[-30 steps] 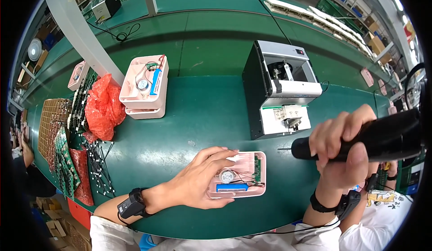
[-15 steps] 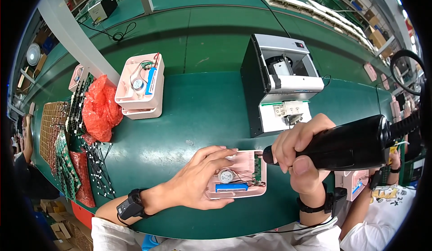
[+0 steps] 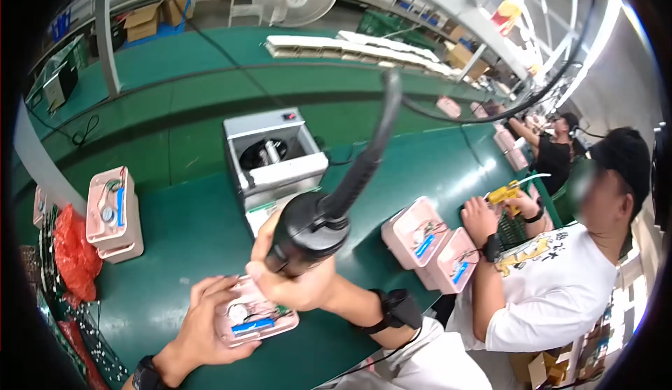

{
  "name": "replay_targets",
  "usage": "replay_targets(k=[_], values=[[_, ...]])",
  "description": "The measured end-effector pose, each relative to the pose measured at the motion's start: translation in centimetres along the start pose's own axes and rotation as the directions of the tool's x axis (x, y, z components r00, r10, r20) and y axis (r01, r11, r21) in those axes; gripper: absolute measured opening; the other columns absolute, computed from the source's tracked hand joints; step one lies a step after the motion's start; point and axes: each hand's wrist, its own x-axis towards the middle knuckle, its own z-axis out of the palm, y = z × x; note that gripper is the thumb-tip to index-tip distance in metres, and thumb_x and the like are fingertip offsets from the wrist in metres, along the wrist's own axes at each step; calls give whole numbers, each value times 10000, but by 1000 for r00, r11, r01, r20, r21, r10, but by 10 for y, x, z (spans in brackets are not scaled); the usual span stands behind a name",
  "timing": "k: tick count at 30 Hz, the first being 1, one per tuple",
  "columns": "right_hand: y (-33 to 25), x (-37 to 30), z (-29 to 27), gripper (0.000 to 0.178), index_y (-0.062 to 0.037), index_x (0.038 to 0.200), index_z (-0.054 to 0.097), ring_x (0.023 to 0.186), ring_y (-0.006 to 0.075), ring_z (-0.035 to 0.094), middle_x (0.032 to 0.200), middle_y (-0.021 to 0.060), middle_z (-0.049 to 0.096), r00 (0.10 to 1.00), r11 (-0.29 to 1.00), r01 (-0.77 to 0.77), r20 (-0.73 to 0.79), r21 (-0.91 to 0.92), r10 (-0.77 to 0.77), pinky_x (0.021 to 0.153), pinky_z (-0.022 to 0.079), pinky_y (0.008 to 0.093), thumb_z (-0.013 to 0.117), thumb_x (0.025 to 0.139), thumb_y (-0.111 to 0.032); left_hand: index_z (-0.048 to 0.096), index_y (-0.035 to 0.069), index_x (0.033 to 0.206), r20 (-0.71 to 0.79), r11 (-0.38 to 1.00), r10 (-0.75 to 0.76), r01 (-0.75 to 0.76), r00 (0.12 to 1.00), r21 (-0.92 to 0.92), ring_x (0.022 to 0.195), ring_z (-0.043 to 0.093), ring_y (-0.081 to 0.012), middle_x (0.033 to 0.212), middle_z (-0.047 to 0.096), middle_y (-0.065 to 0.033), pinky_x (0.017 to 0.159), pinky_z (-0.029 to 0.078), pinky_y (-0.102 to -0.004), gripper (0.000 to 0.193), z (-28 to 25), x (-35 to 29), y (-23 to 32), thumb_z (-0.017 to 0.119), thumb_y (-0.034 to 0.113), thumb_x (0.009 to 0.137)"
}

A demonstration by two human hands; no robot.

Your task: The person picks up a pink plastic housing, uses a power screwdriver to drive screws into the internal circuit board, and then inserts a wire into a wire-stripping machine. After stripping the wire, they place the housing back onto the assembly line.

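My left hand (image 3: 199, 323) grips the left side of a pink plastic housing (image 3: 248, 291) on the green table. Inside the housing are a blue cylindrical battery (image 3: 253, 326), a round silver motor (image 3: 238, 313) and thin wires. My right hand (image 3: 297, 288) is wrapped round a black electric screwdriver (image 3: 308, 232), held over the housing's far right part. Its tip is hidden behind the tool body and my fingers, so contact cannot be seen. A thick black cable rises from the screwdriver's back end.
A grey and black screw feeder (image 3: 276, 152) stands beyond my right hand. Stacked pink housings (image 3: 115, 211) and a red plastic bag (image 3: 75, 250) lie left. More pink housings (image 3: 413, 232) sit right, beside a co-worker (image 3: 539, 285) holding a yellow glue gun (image 3: 504, 194).
The view has swung right, shifting the table's things leftward and bringing the co-worker in. The screwdriver has gone from lying nearly level to tilting up, and my right hand now covers the housing's right part.
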Motion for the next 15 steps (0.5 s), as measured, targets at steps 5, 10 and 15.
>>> replay_targets(k=[5,10,15], values=[[-27,6,-14,229,-7,954,489,661,102,560,787,68,583,993,993,87,-81,74,-81,589,492,265,673,825,34,495,33,1283,-38,999,39,-40,999,-25,1286,471,-442,1386,557,-213,1083,410,-536,905,7,-8,-5,965,318,563],[-28,29,-37,226,-34,921,460,611,87,529,735,51,558,931,947,296,-183,-122,-315,557,484,262,674,857,2,478,28,1286,-12,999,38,-38,999,-39,1302,452,-416,1387,543,-211,1102,384,-530,903,9,0,-3,958,297,570],[-22,29,-45,230,-40,945,441,576,79,508,701,41,542,953,956,239,-151,-169,-264,530,471,254,665,891,-37,491,28,1281,-19,999,19,-20,1000,-25,1311,456,-442,1411,546,-209,1096,411,-530,888,7,1,0,962,310,584]])
